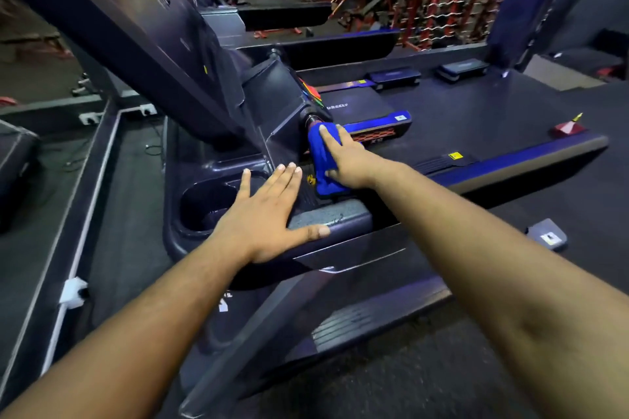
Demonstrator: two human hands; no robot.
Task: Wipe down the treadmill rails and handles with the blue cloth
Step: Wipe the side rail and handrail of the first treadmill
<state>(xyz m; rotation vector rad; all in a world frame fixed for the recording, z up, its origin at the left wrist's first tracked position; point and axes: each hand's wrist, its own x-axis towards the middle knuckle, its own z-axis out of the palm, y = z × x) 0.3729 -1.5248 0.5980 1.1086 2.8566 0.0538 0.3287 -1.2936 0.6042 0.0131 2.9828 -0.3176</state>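
We have the right hand (347,160) wrapped round the cloth (323,160), which is draped over a handle (311,121) jutting from the console's (272,102) right side; thumb below, fingers over the top, clamped on cloth and bar together as far as we can judge. The left hand (269,207) lies flat, fingers straight and spread, on the console tray (326,218) beside the cup well (207,204), holding nothing; it seems only to brace us. The hands are apart, the right one ahead of the left. The handle's long axis runs away from us toward the console; we judge the next stroke should slide along that line, and the right hand is already on it.
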